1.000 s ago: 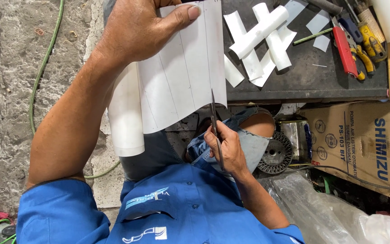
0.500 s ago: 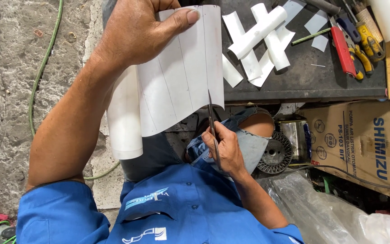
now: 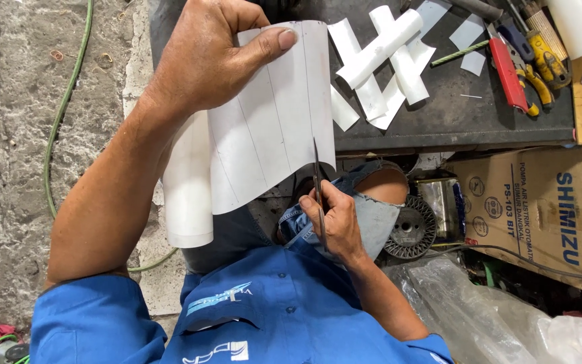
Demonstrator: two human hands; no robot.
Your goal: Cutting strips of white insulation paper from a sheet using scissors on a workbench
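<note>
From what I can see, little differs from half a second back: the scissors sit at much the same spot on the near edge of the white sheet, their blades perhaps a touch farther into it, and neither arm has shifted noticeably. My left hand is closed over the far left corner of that curved, line-marked sheet, thumb pressed on its face, holding it up over the lap at the centre of the view. My right hand is curled tight around the scissors' handles, which I cannot see; the blades point away from me along one drawn line and look nearly closed. As for containers, a brown cardboard box lies on its side at the right, under the dark workbench; I cannot tell what it holds. Just left of the box a shiny metal tin sits beside a round metal wheel, its contents hidden. On the bench, cut white strips are piled crossing one another, with a red utility knife and yellow-handled pliers at the far right. A green hose runs across the concrete floor at the left.
</note>
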